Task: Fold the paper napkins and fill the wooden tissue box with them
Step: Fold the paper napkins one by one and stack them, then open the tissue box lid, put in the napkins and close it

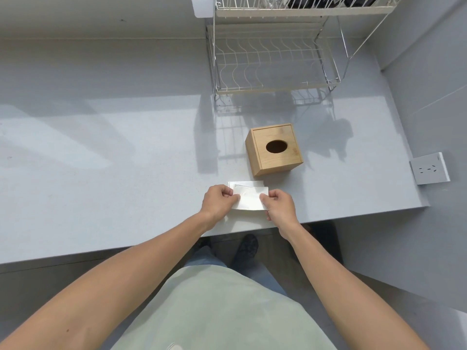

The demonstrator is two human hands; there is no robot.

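Observation:
A white paper napkin (250, 199) is held folded over just above the grey counter (126, 173), near its front edge. My left hand (218, 202) pinches its left side and my right hand (279, 207) pinches its right side. Under it lies a flat stack of white napkins (246, 183), partly hidden by my hands. The wooden tissue box (274, 149) stands just beyond the napkins, lid on, with a dark oval hole in its top.
A two-tier wire dish rack (275, 64) stands at the back of the counter behind the box. A wall socket (429, 169) sits on the right wall. The counter's front edge runs just below my hands.

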